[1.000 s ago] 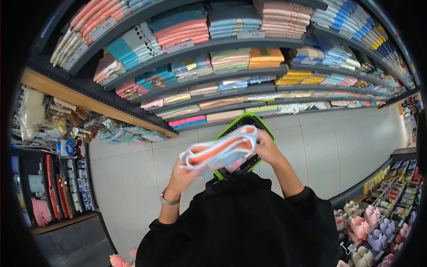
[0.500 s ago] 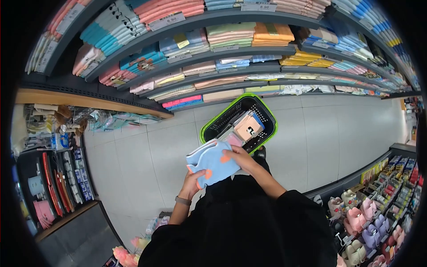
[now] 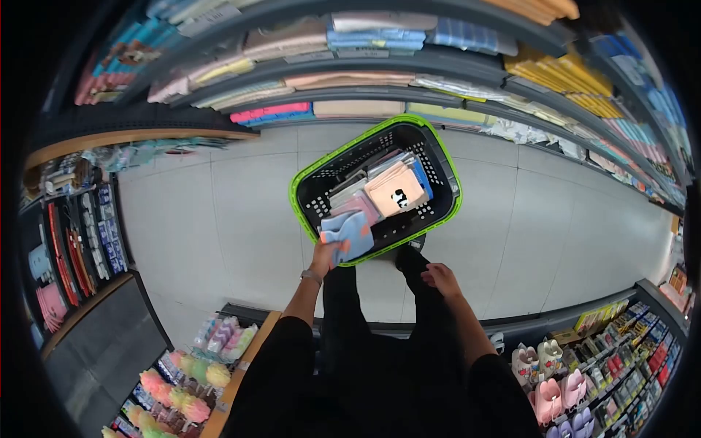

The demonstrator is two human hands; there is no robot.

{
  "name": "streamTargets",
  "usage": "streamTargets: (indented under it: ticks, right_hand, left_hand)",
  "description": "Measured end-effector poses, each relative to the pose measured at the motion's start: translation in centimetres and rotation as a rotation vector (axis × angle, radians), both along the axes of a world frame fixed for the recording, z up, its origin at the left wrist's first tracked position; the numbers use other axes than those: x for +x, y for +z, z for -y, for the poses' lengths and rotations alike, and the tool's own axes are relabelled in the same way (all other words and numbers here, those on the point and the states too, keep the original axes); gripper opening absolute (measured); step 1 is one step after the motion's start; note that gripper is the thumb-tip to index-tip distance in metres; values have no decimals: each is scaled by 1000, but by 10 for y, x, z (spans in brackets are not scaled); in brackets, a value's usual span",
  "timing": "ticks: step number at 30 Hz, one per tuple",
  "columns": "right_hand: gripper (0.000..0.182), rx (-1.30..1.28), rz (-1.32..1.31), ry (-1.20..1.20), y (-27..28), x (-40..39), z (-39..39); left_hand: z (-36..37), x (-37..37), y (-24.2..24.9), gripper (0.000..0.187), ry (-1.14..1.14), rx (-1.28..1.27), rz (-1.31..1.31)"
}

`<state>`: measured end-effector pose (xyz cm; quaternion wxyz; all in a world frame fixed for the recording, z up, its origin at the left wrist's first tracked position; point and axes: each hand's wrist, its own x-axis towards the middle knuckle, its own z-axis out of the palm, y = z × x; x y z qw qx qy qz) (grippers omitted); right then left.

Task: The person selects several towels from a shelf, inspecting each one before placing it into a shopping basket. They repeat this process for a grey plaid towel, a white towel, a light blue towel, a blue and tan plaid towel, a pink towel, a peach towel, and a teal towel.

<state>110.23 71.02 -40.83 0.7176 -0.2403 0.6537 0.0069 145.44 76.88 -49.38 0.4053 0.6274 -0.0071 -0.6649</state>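
My left hand [image 3: 322, 257] is closed on the near edge of a folded blue towel [image 3: 350, 232] with orange patches. The towel is over the near left corner of a black shopping basket [image 3: 312, 171] with a bright green rim. Inside the basket lie several folded cloths, among them a peach towel [image 3: 391, 188] with a panda on it and a pink packet [image 3: 363, 206]. To the right of the basket, by my right leg, my right hand [image 3: 440, 279] holds nothing, its fingers loosely bent and a little apart.
Shelves of folded towels [image 3: 358, 109] run along the far side. A rack of slippers [image 3: 549, 396] stands at the lower right, and bath puffs [image 3: 179, 401] sit on a stand at the lower left. The basket rests on the grey tiled floor [image 3: 241, 212], close to my shoe.
The blue towel has moved down and forward to the basket in my left hand. My right hand has let go of it and moved right. The view has tilted further down.
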Motion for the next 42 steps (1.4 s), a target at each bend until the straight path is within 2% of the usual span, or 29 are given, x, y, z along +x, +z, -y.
streamTargets:
  ticks: [5, 7, 9, 11, 12, 13, 15, 17, 19, 20, 22, 23, 25, 26, 30, 31, 37, 39, 40, 41, 42]
  right_hand:
    - [35, 37, -53, -148, -70, -22, 12]
    - [40, 108, 45, -365, -92, -3, 21]
    - [45, 153, 96, -403, -120, 24, 17]
    - [45, 247, 275, -475, -143, 54, 9]
    - [45, 251, 275, -478, -147, 66, 3]
    - [45, 278, 260, -509, -150, 77, -2]
    - [46, 297, 247, -536, -150, 95, -4]
    - [45, 331, 147, -610, -144, 106, -5]
    - [47, 297, 140, -622, -147, 111, -11]
    - [49, 264, 138, -641, -150, 116, -12]
    - [49, 281, 153, -650, -156, 123, -15]
    - [49, 308, 161, -658, -156, 130, -15]
    - [46, 334, 183, -667, -154, 152, -19]
    - [44, 330, 188, -717, -156, 166, -23]
    - [40, 332, 302, -836, -166, 227, -41]
    - [40, 327, 355, -888, -170, 239, -45]
    - [35, 360, 303, -984, -160, 307, -52]
    - [37, 431, 231, -833, -152, 321, -58]
    - [39, 382, 271, -662, -160, 324, -73]
    - [39, 374, 275, -666, -144, 334, -72]
    - [40, 381, 264, -546, -126, 345, -71]
  left_hand:
    - [24, -17, -91, 38, 143, 25, -82]
    - [23, -15, -133, 40, 174, 47, -76]
    - [15, -13, -161, 38, 137, 109, 5]
    - [2, -6, -185, 40, -59, 150, 391]
    - [-7, -2, -193, 46, -95, 183, 484]
    - [-12, 0, -189, 46, -95, 183, 485]
    - [-18, 4, -177, 50, -398, -84, 976]
    - [-1, 22, -103, 56, -455, -124, 960]
    - [7, 39, -48, 58, -505, -260, 1349]
    - [-1, 47, -43, 58, -496, -267, 1356]
    - [-16, 66, -36, 60, -340, -33, 1340]
    - [-24, 76, -47, 60, -338, -39, 1343]
    - [-37, 97, -68, 61, -460, 1, 1040]
    - [-34, 116, -72, 60, -495, 36, 1009]
    - [-5, 176, -77, 57, -496, -110, 1220]
    - [3, 187, -81, 57, -496, -116, 1218]
    - [19, 246, -85, 56, -527, -74, 1246]
    - [8, 263, -99, 56, -465, -111, 1179]
    - [2, 272, -102, 56, -408, -144, 1105]
    - [-1, 279, -97, 56, -409, -155, 1108]
    - [-4, 283, -89, 57, -385, -162, 1050]
